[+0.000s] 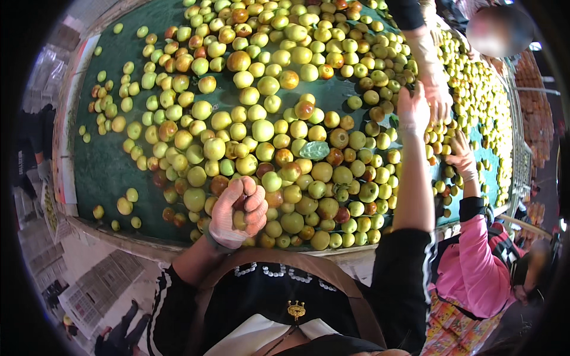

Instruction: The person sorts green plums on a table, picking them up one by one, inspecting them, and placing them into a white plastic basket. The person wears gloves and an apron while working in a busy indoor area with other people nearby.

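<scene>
My left hand [239, 212], in a thin pale glove with orange-toned fingertips, is curled palm up over the near side of the sorting table. Jujubes [239, 220] show inside its bent fingers, partly hidden by them. My right hand [414, 109], also gloved, reaches far out to the right over the jujubes, close beside a co-worker's gloved hand [435, 95]. Its palm faces away, so what lies under the fingers is hidden. Yellow-green jujubes [262, 130], some blushed red-brown, lie thickly on the green table surface [147, 196] before me.
A loose green leaf [314, 150] rests on the fruit. Another co-worker's gloved hand [462, 155], below a pink sleeve [474, 253], reaches in from the right. A wooden rim [129, 240] borders the near side. Stacked crates [100, 289] stand on the floor at lower left.
</scene>
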A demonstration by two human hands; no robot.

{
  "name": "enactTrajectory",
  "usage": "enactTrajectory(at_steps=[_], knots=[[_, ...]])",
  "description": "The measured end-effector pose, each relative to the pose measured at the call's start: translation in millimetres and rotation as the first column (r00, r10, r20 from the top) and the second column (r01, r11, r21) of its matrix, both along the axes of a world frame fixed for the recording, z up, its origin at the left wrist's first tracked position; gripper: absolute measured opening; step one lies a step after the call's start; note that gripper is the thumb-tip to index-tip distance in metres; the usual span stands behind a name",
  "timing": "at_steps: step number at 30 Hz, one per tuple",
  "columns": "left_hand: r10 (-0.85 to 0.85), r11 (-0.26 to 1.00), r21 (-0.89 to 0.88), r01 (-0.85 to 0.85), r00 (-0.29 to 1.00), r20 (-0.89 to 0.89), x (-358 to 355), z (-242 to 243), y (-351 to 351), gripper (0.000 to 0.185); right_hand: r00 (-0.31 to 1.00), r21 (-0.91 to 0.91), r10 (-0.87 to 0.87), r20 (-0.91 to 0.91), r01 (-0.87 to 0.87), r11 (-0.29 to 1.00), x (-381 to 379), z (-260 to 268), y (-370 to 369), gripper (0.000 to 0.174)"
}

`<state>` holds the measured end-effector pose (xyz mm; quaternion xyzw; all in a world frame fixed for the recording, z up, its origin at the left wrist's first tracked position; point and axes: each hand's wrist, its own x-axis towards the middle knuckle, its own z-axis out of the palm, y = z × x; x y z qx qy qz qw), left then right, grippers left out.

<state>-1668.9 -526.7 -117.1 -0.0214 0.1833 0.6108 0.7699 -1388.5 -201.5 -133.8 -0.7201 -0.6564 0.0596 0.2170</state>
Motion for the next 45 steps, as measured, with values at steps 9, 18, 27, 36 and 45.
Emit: enactTrajectory(at_steps=[9,18,27,36,45], knots=[[-0.125,0.963,-0.262,0.060,0.962,-0.241,1.0,3.8,7.8,0.043,0.871,-0.218,0.251,0.423,-0.172,0.961,-103.4,-26.0,33.4,0.071],[-0.286,0.956,-0.102,0.276,0.789,-0.545,32.5,3.4,71.3,0.041,0.626,-0.092,0.747,0.223,-0.750,0.655,-273.5,-17.7,-40.3,0.067],[0.035,0.971,0.192,0.141,0.714,-0.699,-13.7,24.3,101.8,0.021,0.615,-0.176,0.643,-0.458,-0.771,0.612,-59.8,71.7,-106.6,0.040],[0.144,0.979,0.200,0.037,0.571,-0.808,59.8,-15.4,140.6,0.031,0.796,-0.097,0.604,0.050,-0.598,0.796,-26.6,19.4,-198.2,0.061],[0.501,0.864,0.377,0.333,-0.637,-0.586,-76.3,-62.5,183.3,0.023,0.675,-0.351,0.709,0.202,-0.626,0.696,-202.2,5.7,-259.3,0.071]])
